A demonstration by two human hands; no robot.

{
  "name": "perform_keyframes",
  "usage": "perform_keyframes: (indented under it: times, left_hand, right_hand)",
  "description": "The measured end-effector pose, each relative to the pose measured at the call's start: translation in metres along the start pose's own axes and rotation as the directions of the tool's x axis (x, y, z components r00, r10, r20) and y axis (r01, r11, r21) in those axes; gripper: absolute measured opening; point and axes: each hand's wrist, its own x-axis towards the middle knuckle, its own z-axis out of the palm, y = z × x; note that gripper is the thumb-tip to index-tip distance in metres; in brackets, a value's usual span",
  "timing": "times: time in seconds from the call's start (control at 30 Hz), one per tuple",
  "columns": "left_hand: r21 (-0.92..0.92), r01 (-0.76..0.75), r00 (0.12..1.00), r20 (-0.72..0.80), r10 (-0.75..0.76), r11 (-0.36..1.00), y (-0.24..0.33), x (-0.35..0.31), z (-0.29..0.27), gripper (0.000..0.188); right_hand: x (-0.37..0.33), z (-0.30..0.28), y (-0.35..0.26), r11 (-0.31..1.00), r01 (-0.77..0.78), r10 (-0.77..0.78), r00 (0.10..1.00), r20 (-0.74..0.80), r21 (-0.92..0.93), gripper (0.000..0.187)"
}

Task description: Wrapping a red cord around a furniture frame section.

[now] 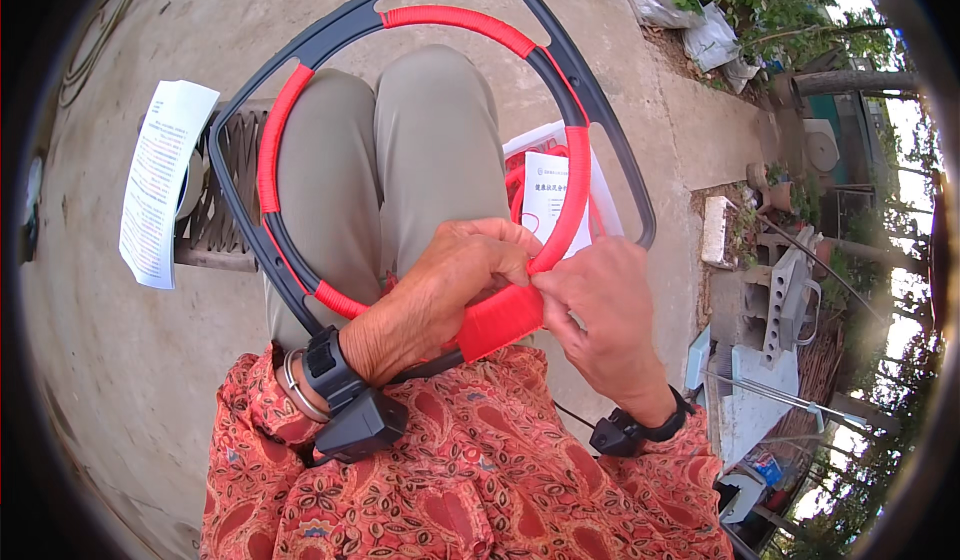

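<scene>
A dark plastic frame (340, 32) with an inner ring lies over my lap, its lower side close to my body. Stretches of the ring are wound tightly with red cord or strip (455, 17), and dark plastic shows between them. On the lower right is a broad, flat red-wound section (500, 322). My left hand (455, 275) is closed around the ring just above this section. Beside it, my right hand (600, 305) pinches at the section's right edge, thumb and fingers pressed together. Whatever fine strand lies between those fingertips is hidden.
To my left, a printed paper sheet (165, 185) rests on a low slatted stool (215, 250). A white box (606, 205) of red material and a printed sheet (540, 195) stand right of my knees. Bricks, blocks (785, 300) and white sacks (710, 38) line the right side.
</scene>
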Motion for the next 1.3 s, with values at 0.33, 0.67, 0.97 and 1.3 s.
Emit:
perform_keyframes:
  times: [0.33,0.67,0.97,1.3]
  left_hand:
    - [0.056,0.01,0.999,0.049,-0.013,0.998,-0.005,-0.001,-0.009,0.035]
    - [0.032,0.029,0.998,0.061,-0.031,0.999,-0.01,0.003,-0.016,0.024]
    - [0.055,0.029,0.997,0.068,-0.033,0.998,-0.004,-0.006,-0.009,0.018]
    - [0.074,-0.018,0.995,0.095,0.011,0.997,0.003,-0.014,-0.006,0.022]
  right_hand:
    - [-0.007,0.009,0.003,0.994,0.092,-0.094,0.995,-0.043,-0.052,0.028]
    - [-0.007,0.011,0.003,0.996,0.083,-0.085,0.994,-0.076,-0.031,0.027]
    - [-0.019,0.007,0.008,0.998,-0.023,0.029,0.995,-0.093,0.063,0.031]
    - [-0.045,-0.004,0.034,0.92,-0.384,0.377,0.805,-0.458,0.081,0.043]
